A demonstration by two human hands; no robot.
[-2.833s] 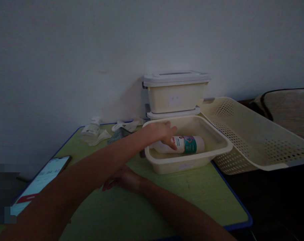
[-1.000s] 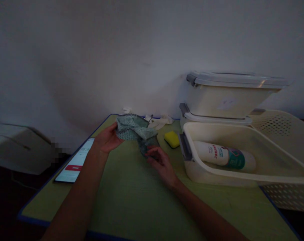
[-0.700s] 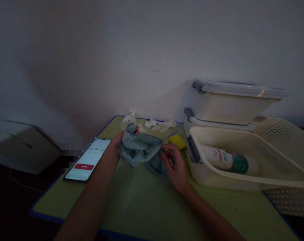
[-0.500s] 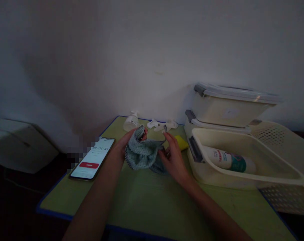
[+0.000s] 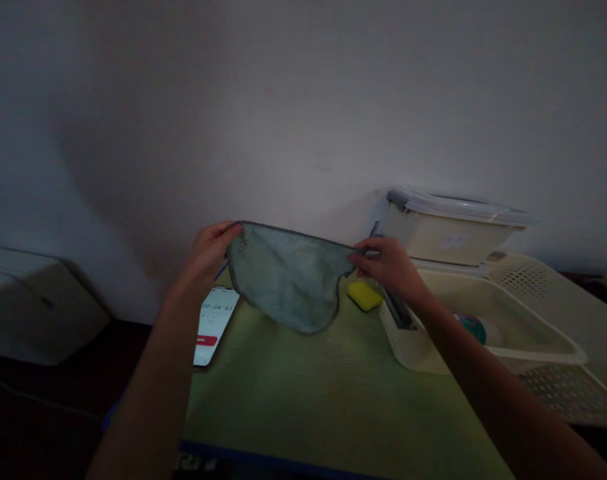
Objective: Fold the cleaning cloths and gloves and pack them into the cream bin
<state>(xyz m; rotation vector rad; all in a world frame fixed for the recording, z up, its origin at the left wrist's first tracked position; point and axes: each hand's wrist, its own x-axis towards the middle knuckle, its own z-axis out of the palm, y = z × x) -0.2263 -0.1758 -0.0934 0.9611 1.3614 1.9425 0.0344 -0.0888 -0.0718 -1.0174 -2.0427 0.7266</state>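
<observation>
A grey-green cleaning cloth [image 5: 288,277] with a dark checked edge hangs stretched between my hands, above the table. My left hand [image 5: 214,250] pinches its upper left corner between thumb and fingers. At the upper right end, my right hand [image 5: 386,263] grips the cloth's edge, with a bit of the trim sticking up past the fingers. The cloth's lower edge sags in a curve over the green tabletop [image 5: 303,393]. Just right of the cloth, a yellow sponge [image 5: 365,295] lies on the table.
A phone [image 5: 216,323] showing a timer lies at left, partly behind my left forearm. At right stand an open cream bin [image 5: 533,333] with a bottle [image 5: 471,328] inside, a lidded box [image 5: 453,230] behind it, and a perforated basket [image 5: 523,275]. The wall rises behind the table.
My hands have moved apart and up, spreading the bunched cloth into a hanging sheet. It now hides the small white bottle and white pieces at the table's back.
</observation>
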